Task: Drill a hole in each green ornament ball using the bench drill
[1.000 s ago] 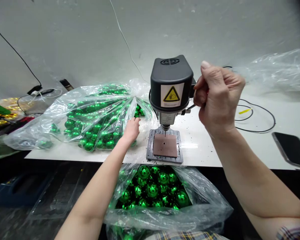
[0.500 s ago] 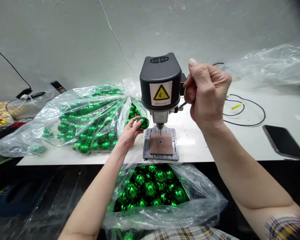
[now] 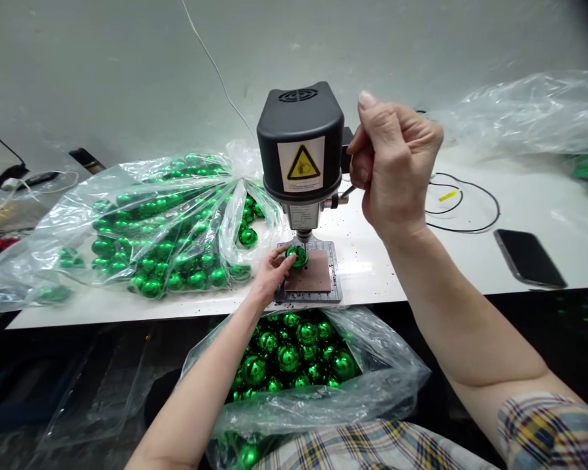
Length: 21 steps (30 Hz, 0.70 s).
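Observation:
My left hand (image 3: 273,271) grips a shiny green ball (image 3: 298,256) between thumb and fingers. It holds the ball beside the bit of a small black bench drill press (image 3: 301,140), over the brown pad (image 3: 318,273) on the machine's grey base (image 3: 336,261). To the right of the motor head, my right hand (image 3: 396,156) is closed around the drill press's feed lever (image 3: 347,192), thumb pointing up. The lever's end is hidden inside the fist. Below the table edge, an open clear plastic bag (image 3: 387,398) holds many green balls (image 3: 288,358).
A large clear bag (image 3: 78,215) full of green balls covers the table's left side. On the right lie a black phone (image 3: 530,258), a looped black cable (image 3: 494,202) with a yellow tag, and more clear plastic (image 3: 519,121). Dark shavings dot the white table (image 3: 372,274).
My left hand has brought the green ball right, from beside the large bag's opening to the drill bit above the pad. My right hand stays at the lever. The whole view has shifted slightly.

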Tool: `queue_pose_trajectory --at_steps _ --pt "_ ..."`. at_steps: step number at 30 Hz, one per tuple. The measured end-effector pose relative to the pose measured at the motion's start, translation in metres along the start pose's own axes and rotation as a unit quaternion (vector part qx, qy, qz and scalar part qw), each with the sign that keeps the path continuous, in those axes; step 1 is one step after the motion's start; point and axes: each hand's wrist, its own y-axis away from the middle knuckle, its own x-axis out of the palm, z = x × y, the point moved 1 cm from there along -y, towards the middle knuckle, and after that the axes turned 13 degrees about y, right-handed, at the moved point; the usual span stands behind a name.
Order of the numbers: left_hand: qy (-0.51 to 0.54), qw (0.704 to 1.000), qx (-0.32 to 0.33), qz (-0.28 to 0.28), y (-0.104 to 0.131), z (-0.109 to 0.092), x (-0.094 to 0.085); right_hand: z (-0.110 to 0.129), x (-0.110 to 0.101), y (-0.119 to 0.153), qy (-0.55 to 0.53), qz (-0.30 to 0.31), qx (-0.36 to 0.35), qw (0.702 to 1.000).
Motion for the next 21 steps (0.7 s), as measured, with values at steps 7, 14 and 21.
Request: queue_pose_trajectory --at_steps 7,14,21 --pt "-0.038 0.998 0.044 0.036 0.001 0.009 0.011 -0.005 -0.003 -0.002 0.058 0.029 -0.012 0.998" --pt "-0.191 0.975 0.116 -0.020 0.008 0.010 0.016 0.006 0.000 0.003 -0.013 -0.005 -0.009 1.000" --pt "-0.170 0.979 0.109 -0.007 0.007 0.015 0.015 0.007 -0.003 0.010 -0.012 0.003 -0.027 1.000"
